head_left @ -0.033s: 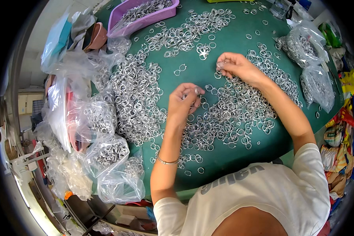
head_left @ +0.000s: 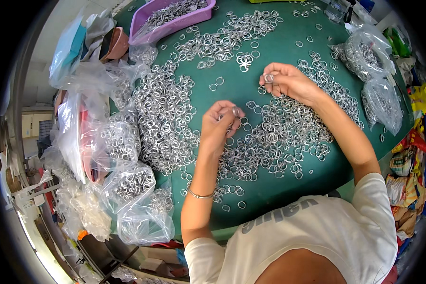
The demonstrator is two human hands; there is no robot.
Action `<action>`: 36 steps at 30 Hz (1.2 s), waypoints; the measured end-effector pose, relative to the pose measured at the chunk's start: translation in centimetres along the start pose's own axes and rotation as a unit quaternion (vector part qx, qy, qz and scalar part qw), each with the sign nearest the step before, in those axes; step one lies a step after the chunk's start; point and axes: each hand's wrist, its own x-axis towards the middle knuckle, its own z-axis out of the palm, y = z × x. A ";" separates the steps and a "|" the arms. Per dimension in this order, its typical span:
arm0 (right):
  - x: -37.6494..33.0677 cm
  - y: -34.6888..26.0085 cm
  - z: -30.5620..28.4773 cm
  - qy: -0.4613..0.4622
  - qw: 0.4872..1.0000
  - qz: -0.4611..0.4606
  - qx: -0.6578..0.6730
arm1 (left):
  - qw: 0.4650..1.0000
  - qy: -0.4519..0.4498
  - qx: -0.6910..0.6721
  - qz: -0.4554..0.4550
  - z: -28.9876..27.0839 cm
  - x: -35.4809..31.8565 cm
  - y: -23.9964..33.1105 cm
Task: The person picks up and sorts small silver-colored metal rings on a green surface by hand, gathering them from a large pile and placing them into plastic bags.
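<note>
My left hand (head_left: 219,119) is closed on a silver ring (head_left: 235,111), pinched near the thumb; more metal shows between its fingers. To its right and farther off, my right hand (head_left: 288,84) pinches another silver ring (head_left: 269,78) at its fingertips. Both hands hover around a loose pile of silver rings (head_left: 288,128) spread over the green table (head_left: 208,102). A denser heap of rings (head_left: 161,123) lies left of my left hand. Just beyond my hands lie a few joined rings (head_left: 217,84) and a silver star-shaped piece with rings (head_left: 244,62).
A purple basin (head_left: 139,21) of small metal pieces stands at the far left. More rings (head_left: 222,42) lie at the back. Clear bags of rings (head_left: 135,182) line the left edge, and other bags (head_left: 381,99) sit at the right. Colourful packages (head_left: 407,184) are beyond the right edge.
My right hand has turned slightly, and the ring at its fingertips shows more plainly. My left hand has shifted a little. The piles look the same.
</note>
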 end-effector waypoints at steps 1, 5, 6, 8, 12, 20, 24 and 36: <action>-0.5 -0.3 0.2 -0.009 0.998 0.013 0.069 | 0.999 -0.010 -0.041 -0.002 -0.5 -0.3 -0.2; -1.3 -0.4 0.7 -0.014 0.981 0.049 0.185 | 0.984 -0.004 -0.171 -0.056 -0.3 -1.1 -0.2; -1.0 0.1 0.0 -0.013 0.990 0.054 0.131 | 0.982 0.013 -0.181 -0.047 -0.2 -1.1 -0.1; -0.7 0.4 0.4 0.031 0.992 0.078 -0.090 | 0.978 0.049 -0.202 -0.030 -0.2 -1.1 0.0; 0.5 3.4 3.8 0.086 0.723 -0.233 -0.644 | 0.955 0.135 0.254 0.067 -1.6 -0.2 -1.0; -0.7 0.1 2.2 -0.041 0.990 0.098 -0.089 | 0.798 0.104 0.554 0.213 -1.4 -1.7 -1.9; -1.7 -1.0 2.0 -0.063 0.980 0.082 0.170 | 0.737 0.122 0.629 0.215 -0.7 -2.4 -2.8; -0.9 4.0 7.2 0.017 0.740 -0.120 -0.662 | 0.993 0.109 0.050 -0.016 -2.2 -3.4 -1.3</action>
